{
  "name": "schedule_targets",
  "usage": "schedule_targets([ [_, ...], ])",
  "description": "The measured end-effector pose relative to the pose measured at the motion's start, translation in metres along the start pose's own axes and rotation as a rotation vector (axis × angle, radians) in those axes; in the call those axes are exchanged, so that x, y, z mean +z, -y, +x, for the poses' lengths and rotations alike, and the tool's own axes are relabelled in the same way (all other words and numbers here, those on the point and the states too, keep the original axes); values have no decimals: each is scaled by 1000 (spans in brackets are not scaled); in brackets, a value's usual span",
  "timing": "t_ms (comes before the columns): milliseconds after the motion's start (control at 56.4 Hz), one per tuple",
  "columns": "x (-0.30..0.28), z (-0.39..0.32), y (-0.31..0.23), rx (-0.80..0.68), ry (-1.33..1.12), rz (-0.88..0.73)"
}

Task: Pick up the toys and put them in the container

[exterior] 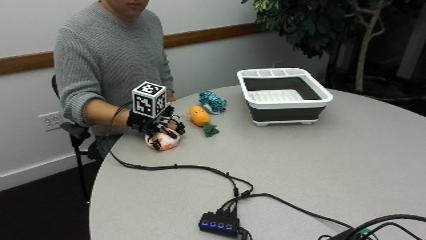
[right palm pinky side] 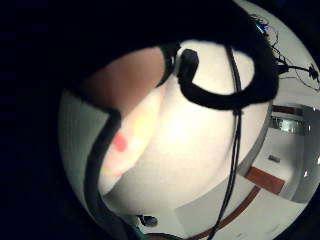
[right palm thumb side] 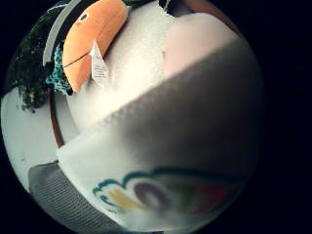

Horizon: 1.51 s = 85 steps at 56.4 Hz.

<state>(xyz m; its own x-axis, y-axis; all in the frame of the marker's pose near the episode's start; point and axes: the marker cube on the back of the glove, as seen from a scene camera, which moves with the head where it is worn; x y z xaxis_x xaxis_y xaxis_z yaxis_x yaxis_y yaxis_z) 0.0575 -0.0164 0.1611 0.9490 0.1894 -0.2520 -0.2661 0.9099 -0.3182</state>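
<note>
In the outside view my gloved right hand (exterior: 158, 125) sits on top of a white plush toy (exterior: 166, 143) with red marks, near the table's edge in front of the person. The fingers curl down around the toy. It fills both palm views: its white fabric with red and yellow spots (right palm pinky side: 175, 150), and a rainbow print (right palm thumb side: 161, 192). An orange carrot toy (exterior: 198, 115) with green leaves lies just beyond the hand, also seen as orange plush (right palm thumb side: 90, 39) with a tag. A teal knitted toy (exterior: 213, 101) lies behind it. The white and dark container (exterior: 318, 91) stands further along the table.
A black cable runs from the hand across the grey round table (exterior: 346, 165) to a small hub with blue lights (exterior: 218, 221). A potted tree (exterior: 319, 25) stands behind the container. The table's edge is close to the hand.
</note>
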Motion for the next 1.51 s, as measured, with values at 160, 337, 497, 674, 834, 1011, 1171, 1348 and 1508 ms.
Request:
schedule_targets([
  [160,-4,-2,4,13,-8,191],
  [337,-26,0,13,19,132,495],
  [497,-76,2,15,-18,213,561],
  [674,-159,-26,39,-253,236,638],
  [834,-243,-108,128,-381,300,640],
  [1011,-270,-210,237,-410,120,558],
  [1171,-274,-238,278,-434,85,513],
  [1348,-253,-242,292,-432,101,453],
  [1508,-206,-231,305,-322,101,157],
])
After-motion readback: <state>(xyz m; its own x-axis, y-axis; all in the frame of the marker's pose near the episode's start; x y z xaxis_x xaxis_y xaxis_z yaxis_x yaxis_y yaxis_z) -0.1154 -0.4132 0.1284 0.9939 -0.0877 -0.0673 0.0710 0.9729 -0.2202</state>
